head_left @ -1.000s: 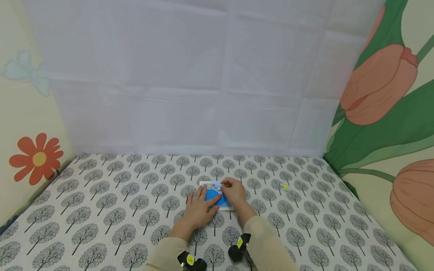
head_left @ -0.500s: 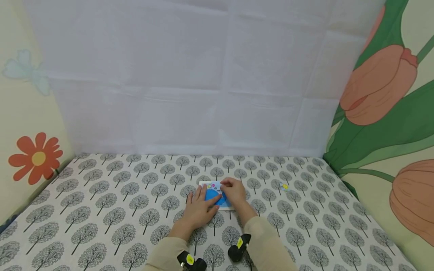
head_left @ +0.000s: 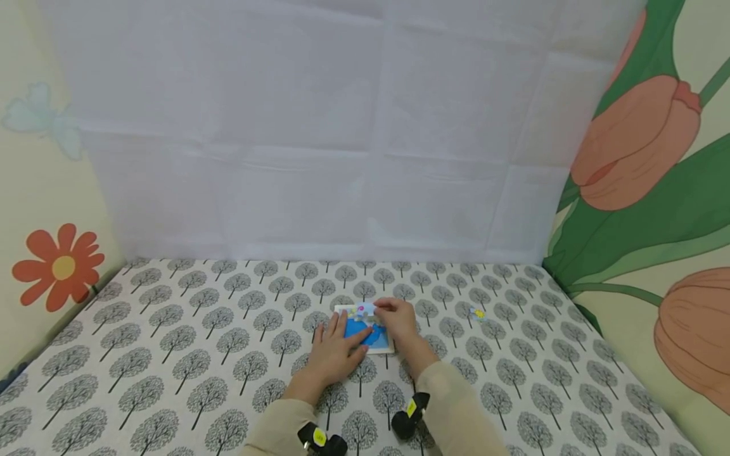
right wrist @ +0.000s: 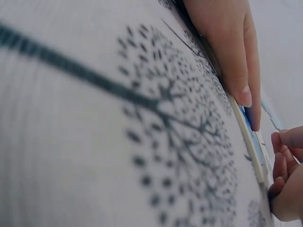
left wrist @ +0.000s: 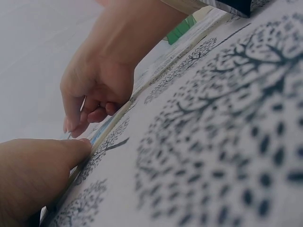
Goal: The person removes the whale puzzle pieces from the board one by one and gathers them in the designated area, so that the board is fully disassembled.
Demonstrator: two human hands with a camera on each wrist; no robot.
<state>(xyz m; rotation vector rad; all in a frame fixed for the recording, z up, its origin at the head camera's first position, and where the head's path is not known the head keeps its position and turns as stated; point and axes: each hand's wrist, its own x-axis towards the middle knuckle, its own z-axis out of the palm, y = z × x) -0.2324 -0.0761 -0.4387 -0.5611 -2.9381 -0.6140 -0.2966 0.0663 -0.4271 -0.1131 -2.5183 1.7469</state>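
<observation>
A small jigsaw puzzle [head_left: 376, 339] with a blue picture and a pale border lies flat in the middle of the table. My left hand [head_left: 333, 354] rests on its left part with the fingers spread and fairly straight. At the top right of the puzzle, my right hand [head_left: 397, 322] pinches a light-coloured puzzle piece [head_left: 365, 311] between thumb and fingers. The piece looks raised and tilted, its knobbed lower edge showing. In the right wrist view, a thin edge of the piece [right wrist: 271, 116] stands above the puzzle's border [right wrist: 253, 153]. My fingers hide part of the picture.
A loose puzzle piece with a yellow sun [head_left: 478, 313] lies to the right on the tree-patterned tablecloth [head_left: 228, 380]. A white cloth [head_left: 296, 139] hangs behind the table. Flower-printed walls [head_left: 644, 190] stand at both sides.
My right hand has shifted slightly right, and the light-coloured piece in its pinch now shows raised from the puzzle's upper part. The left hand has stayed in place.
</observation>
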